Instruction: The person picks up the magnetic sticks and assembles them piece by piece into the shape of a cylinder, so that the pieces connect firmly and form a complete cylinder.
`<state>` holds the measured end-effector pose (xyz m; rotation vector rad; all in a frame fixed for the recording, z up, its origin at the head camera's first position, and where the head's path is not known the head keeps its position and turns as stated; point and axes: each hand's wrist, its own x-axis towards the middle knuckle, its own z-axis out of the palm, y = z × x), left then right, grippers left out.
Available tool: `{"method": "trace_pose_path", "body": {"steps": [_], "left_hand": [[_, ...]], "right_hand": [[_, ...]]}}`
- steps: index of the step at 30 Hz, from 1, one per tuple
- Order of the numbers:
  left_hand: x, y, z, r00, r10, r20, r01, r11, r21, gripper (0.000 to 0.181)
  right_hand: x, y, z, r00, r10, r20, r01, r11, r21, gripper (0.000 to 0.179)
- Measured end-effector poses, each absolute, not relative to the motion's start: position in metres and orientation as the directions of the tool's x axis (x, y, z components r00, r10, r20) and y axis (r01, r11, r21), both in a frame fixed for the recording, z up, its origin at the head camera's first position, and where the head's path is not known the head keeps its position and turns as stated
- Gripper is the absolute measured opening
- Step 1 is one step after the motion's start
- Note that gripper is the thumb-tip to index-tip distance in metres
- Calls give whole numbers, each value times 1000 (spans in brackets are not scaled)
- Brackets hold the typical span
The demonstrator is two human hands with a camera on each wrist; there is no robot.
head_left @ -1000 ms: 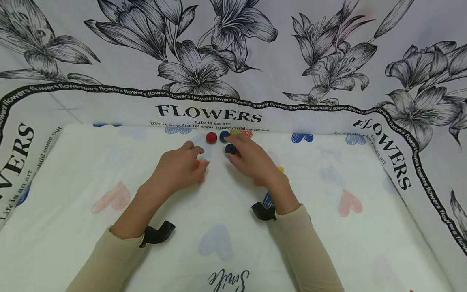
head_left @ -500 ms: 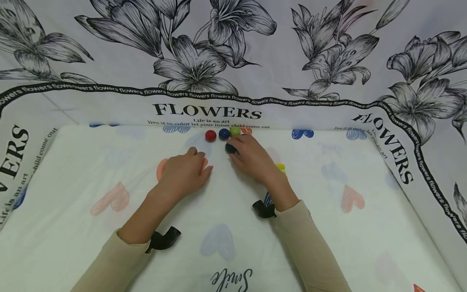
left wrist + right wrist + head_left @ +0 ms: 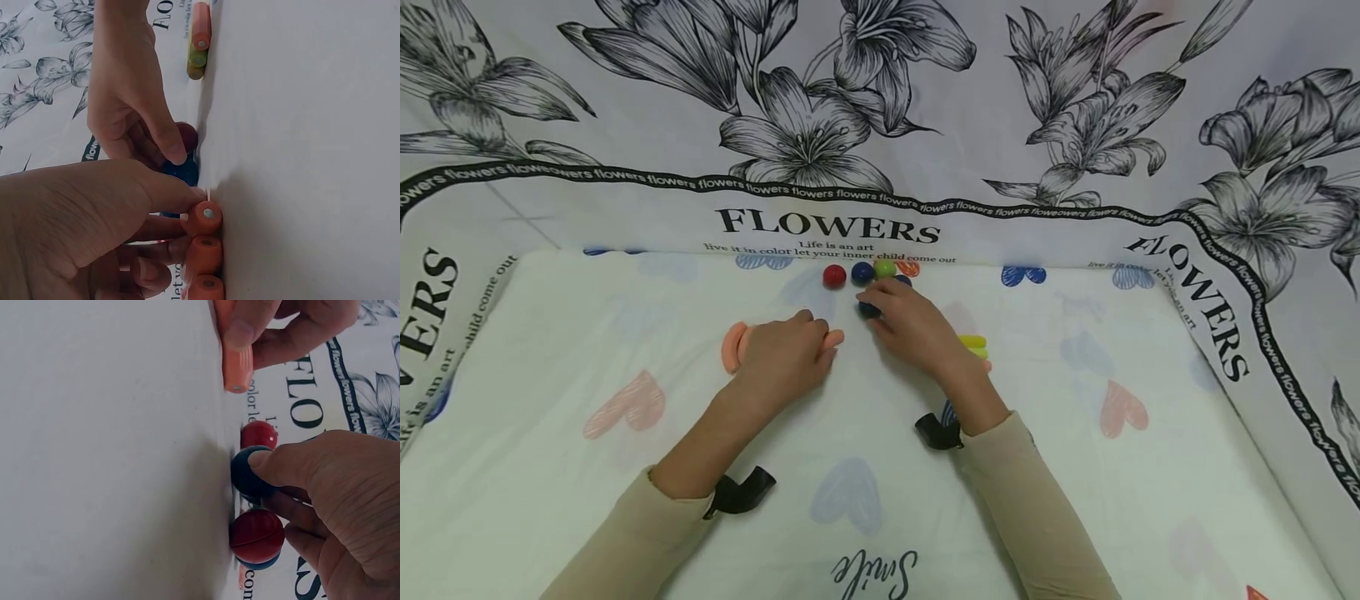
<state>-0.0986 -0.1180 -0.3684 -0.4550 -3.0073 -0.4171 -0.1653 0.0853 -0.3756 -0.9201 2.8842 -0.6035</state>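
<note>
My left hand point(image 3: 778, 354) pinches an orange stick point(image 3: 237, 372) with a small metal tip at its end, thumb on top. Two more orange sticks point(image 3: 205, 253) lie side by side next to it, near the curled fingers. Between thumb and fingers, my right hand point(image 3: 913, 329) holds a dark blue ball point(image 3: 247, 475). Close beside that ball is a red ball with a seam point(image 3: 256, 534), hidden by the right hand in the head view. Ahead of the hands sit another red ball point(image 3: 834, 277), a blue ball point(image 3: 862, 273) and a green ball point(image 3: 885, 267).
Yellow sticks point(image 3: 973, 342) lie partly behind my right wrist, with an orange one point(image 3: 201, 25) beside them. Orange pieces point(image 3: 730, 348) show left of my left hand. A white cloth point(image 3: 850, 417) printed with hearts covers the surface; flowered fabric hangs behind.
My left hand has moved slightly right, uncovering orange pieces on its left, and an orange stick now shows past its fingers. My right hand has shifted the blue ball slightly left.
</note>
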Motion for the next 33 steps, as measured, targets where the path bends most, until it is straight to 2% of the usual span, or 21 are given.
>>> {"method": "trace_pose_path", "body": {"steps": [4, 9, 13, 19, 25, 33], "left_hand": [[-99, -115, -370, -949, 283, 141, 312, 911, 268, 38], [-97, -116, -371, -942, 293, 164, 328, 906, 268, 31], [-95, -114, -373, -922, 314, 228, 363, 905, 222, 32], [-97, -108, -373, -903, 349, 250, 397, 900, 178, 35], [-100, -106, -369, -917, 332, 222, 386, 877, 285, 36], [-99, -121, -357, -967, 243, 78, 249, 831, 498, 34]], "right_hand": [[-165, 84, -376, -816, -574, 70, -554, 741, -379, 38], [-163, 80, -377, -794, -598, 109, -593, 721, -360, 36], [-162, 76, -377, -781, -604, 162, -620, 716, -320, 33], [-160, 78, -377, -805, -577, 136, -590, 756, -283, 35], [-163, 83, -378, -800, -582, 146, -599, 755, -267, 37], [-163, 83, -375, -809, -562, 172, -586, 755, -293, 36]]}}
